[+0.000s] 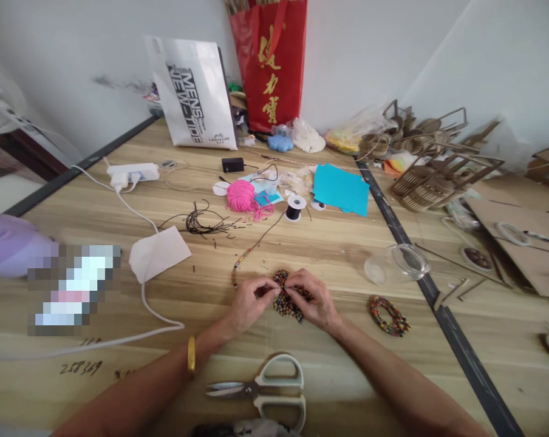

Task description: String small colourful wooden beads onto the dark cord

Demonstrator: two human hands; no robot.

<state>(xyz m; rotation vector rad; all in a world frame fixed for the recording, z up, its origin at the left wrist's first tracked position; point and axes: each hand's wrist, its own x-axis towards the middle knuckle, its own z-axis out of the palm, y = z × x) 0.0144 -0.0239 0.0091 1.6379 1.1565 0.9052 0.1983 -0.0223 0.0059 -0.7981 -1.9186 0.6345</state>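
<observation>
My left hand (249, 301) and my right hand (315, 302) meet over a small heap of coloured beads (287, 301) on the wooden table (329, 243). Both hands pinch at the same spot above the heap, fingertips almost touching. A thin black cord (262, 238) with a short run of threaded beads (238, 267) leads from my left hand back to a small spool of black cord (295, 207). What exactly sits between the fingertips is too small to make out. A gold bangle is on my left wrist.
A finished bead bracelet (389, 315) lies right of my hands, beside a clear jar on its side (399, 263). White-handled scissors (268, 390) lie near the front edge. Pink yarn (241, 197), blue paper (341, 189), a white cable (143, 285), bags and wooden cut-outs crowd the back.
</observation>
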